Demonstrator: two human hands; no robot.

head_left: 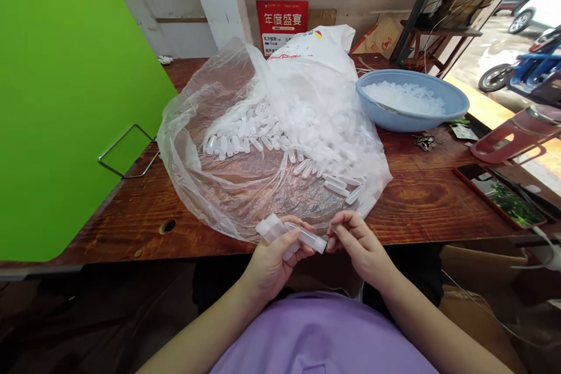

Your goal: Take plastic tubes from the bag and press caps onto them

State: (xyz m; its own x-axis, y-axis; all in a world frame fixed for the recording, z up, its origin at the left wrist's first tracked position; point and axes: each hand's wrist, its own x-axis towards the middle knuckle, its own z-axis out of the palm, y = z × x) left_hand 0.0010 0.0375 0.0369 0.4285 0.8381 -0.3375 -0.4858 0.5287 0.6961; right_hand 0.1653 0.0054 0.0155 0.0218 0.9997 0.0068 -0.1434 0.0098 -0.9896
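Note:
My left hand (272, 263) is closed around several translucent plastic tubes (307, 237) with whitish ends, just over the table's front edge. One tube slants toward my right. Close to that tube's end, my right hand (358, 247) has its thumb and fingers pinched together; whatever they hold, if anything, is too small to make out. Beyond both hands lies a large clear plastic bag (188, 169), its mouth spread toward me. A heap of similar loose tubes (249, 128) spills from inside it, with a few lying nearer the front.
A blue basin (394, 120) of small whitish translucent pieces stands at the right on the wooden table (421, 201). Right of it are keys (425, 141), a pink bottle (508, 134) and a phone (499, 194). A green panel (74, 87) with a wire stand rises at the left.

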